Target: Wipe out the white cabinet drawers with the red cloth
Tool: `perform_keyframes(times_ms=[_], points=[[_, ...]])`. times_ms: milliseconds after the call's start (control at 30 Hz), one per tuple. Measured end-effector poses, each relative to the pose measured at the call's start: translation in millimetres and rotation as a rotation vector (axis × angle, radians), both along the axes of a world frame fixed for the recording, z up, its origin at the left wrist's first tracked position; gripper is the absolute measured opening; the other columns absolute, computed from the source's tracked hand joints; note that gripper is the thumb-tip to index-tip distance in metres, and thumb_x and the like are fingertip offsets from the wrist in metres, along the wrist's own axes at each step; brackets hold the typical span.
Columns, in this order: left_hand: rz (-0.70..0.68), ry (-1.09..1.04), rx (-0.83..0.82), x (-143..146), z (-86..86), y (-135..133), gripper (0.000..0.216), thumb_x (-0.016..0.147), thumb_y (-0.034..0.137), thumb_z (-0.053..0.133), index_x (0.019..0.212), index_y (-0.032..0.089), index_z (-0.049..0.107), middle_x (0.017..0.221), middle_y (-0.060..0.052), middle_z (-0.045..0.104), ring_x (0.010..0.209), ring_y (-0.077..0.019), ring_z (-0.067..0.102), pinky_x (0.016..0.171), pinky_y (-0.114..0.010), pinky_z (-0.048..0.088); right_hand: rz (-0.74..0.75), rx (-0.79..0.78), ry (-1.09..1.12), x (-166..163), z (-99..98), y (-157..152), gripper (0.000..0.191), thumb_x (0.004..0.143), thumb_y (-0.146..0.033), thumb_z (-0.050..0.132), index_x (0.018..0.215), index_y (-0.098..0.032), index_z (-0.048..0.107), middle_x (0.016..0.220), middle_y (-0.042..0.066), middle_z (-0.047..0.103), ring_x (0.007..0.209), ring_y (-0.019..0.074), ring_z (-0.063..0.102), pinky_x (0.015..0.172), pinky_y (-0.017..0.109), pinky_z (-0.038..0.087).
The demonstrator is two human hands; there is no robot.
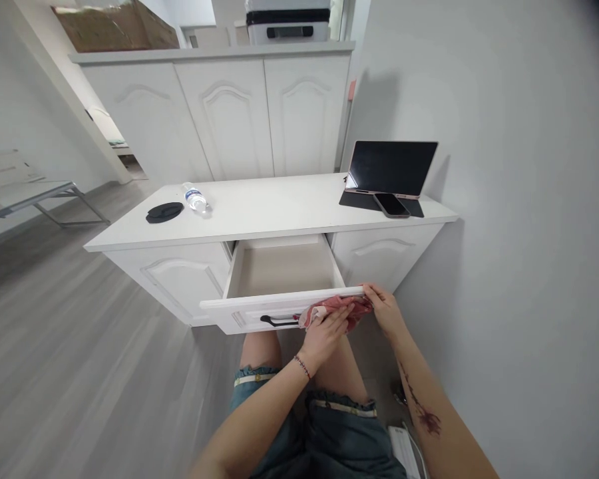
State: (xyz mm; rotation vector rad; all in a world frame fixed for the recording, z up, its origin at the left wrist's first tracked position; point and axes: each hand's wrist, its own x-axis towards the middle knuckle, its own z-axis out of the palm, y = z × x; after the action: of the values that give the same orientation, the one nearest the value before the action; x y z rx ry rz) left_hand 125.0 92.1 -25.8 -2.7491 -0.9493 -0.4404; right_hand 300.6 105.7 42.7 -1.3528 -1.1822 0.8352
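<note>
A white drawer [284,266] is pulled out of the low cabinet, and its inside looks bare. My left hand [327,332] presses a red and pale cloth [334,305] against the right part of the drawer's front panel, with the fingers over the cloth. To the left of the cloth, a black handle [277,322] shows, its right end covered. My right hand [385,309] grips the upper right corner of the front panel, fingers over the edge and close to the cloth.
On the cabinet top [274,206] are a clear plastic bottle [196,198], a flat black object [164,212], a tablet [392,167] on its stand cover and a phone [392,205]. A wall [519,233] rises at right. A white power strip [403,452] lies on the floor.
</note>
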Motion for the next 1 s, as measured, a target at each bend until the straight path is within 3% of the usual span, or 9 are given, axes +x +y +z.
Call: perform_keyframes(times_ms=[133, 267, 367, 467, 667, 800, 867, 1000], points=[[0.002, 0.057, 0.002, 9.8, -9.1, 0.4, 0.041, 0.094, 0.018, 0.027, 0.128, 0.018, 0.049, 0.152, -0.001, 0.024, 0.137, -0.0149, 0.025, 0.102, -0.034, 0.039, -0.005, -0.018, 0.051, -1.6, -1.5, -0.6, 0.038, 0.075, -0.055, 0.055, 0.081, -0.021, 0.068, 0.08, 0.004, 0.067, 0.076, 0.0207, 0.06, 0.066, 0.032, 0.051], [0.003, 0.147, 0.018, 8.9, -16.5, 1.5, 0.044, 0.095, 0.017, 0.02, 0.128, 0.019, 0.049, 0.154, 0.001, 0.017, 0.135, -0.0141, 0.03, 0.084, -0.028, 0.049, -0.019, -0.009, -0.003, 0.9, -5.5, 0.1, 0.036, 0.077, -0.054, 0.055, 0.082, -0.021, 0.068, 0.085, 0.003, 0.067, 0.084, 0.0213, 0.059, 0.076, 0.032, 0.048], [-0.006, 0.181, 0.029, -1.4, -21.3, 2.1, 0.04, 0.095, 0.017, 0.024, 0.122, 0.021, 0.053, 0.154, 0.003, 0.017, 0.131, -0.0139, 0.038, 0.07, -0.026, 0.05, -0.01, 0.001, -0.028, 3.4, -9.2, 0.9, 0.036, 0.078, -0.054, 0.053, 0.083, -0.021, 0.068, 0.086, 0.003, 0.067, 0.088, 0.0219, 0.058, 0.082, 0.033, 0.045], [-0.003, 0.183, 0.042, -14.0, -25.8, 2.0, 0.036, 0.094, 0.017, 0.031, 0.121, 0.023, 0.055, 0.154, 0.004, 0.019, 0.123, -0.0135, 0.046, 0.067, -0.026, 0.05, 0.003, 0.012, -0.041, 4.0, -11.3, 0.7, 0.037, 0.08, -0.054, 0.052, 0.085, -0.021, 0.068, 0.088, 0.004, 0.066, 0.091, 0.0221, 0.056, 0.085, 0.033, 0.043], [0.023, 0.189, -0.025, -32.2, -32.5, 0.2, 0.036, 0.091, 0.015, 0.04, 0.123, 0.022, 0.054, 0.15, -0.003, 0.031, 0.086, -0.0118, 0.063, 0.069, -0.027, 0.051, -0.008, 0.027, -0.083, 1.6, -10.3, -0.9, 0.038, 0.083, -0.052, 0.049, 0.087, -0.019, 0.068, 0.086, 0.004, 0.066, 0.09, 0.0213, 0.056, 0.084, 0.031, 0.041], [0.041, 0.164, -0.045, -44.3, -38.4, -1.0, 0.049, 0.091, 0.014, 0.038, 0.139, 0.024, 0.038, 0.148, -0.003, 0.035, 0.109, -0.015, 0.057, 0.081, -0.028, 0.051, -0.031, 0.028, -0.1, 0.7, -9.1, -1.1, 0.038, 0.083, -0.051, 0.05, 0.087, -0.019, 0.068, 0.085, 0.004, 0.067, 0.09, 0.022, 0.056, 0.083, 0.032, 0.04], [0.052, 0.155, -0.04, -52.1, -42.2, -2.1, 0.052, 0.09, 0.011, 0.035, 0.14, 0.024, 0.035, 0.148, -0.002, 0.035, 0.117, -0.016, 0.051, 0.079, -0.029, 0.052, -0.031, 0.026, -0.097, 0.3, -8.1, -1.5, 0.037, 0.083, -0.051, 0.05, 0.087, -0.019, 0.068, 0.086, 0.005, 0.066, 0.09, 0.0221, 0.056, 0.083, 0.032, 0.04], [0.119, 0.179, -0.073, -72.9, -49.1, -5.7, 0.056, 0.089, 0.009, 0.036, 0.142, 0.026, 0.031, 0.134, -0.011, 0.052, 0.095, -0.0189, 0.063, 0.059, -0.03, 0.053, -0.031, 0.023, -0.084, -0.4, -6.2, -2.4, 0.038, 0.082, -0.052, 0.05, 0.086, -0.019, 0.068, 0.087, 0.005, 0.067, 0.091, 0.0221, 0.056, 0.084, 0.032, 0.04]])
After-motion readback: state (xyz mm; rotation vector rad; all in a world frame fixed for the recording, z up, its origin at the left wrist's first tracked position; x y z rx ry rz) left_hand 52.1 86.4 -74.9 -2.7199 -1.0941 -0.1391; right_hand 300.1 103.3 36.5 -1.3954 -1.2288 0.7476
